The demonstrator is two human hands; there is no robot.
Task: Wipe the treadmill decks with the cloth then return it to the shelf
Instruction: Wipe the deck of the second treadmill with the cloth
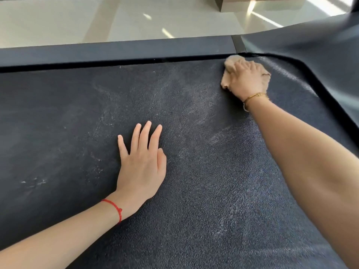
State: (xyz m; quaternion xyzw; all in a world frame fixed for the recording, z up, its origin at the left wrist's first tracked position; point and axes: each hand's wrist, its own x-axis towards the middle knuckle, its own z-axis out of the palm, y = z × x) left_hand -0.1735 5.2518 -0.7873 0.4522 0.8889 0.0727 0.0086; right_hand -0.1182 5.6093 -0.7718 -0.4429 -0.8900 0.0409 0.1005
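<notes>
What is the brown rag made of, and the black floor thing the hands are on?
The cloth looks like soft, fuzzy fabric: it bunches under the right hand. The treadmill belt seems rubbery, matte and pebbled, with pale dusty smears.

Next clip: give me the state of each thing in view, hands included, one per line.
Cloth: bunched, pressed on the belt's far right corner under the right hand.
Right hand: on the cloth, fingers curled over it.
Left hand: flat on the belt, fingers straight, holding nothing.
Belt: dusty, pale streaks across it.
</notes>
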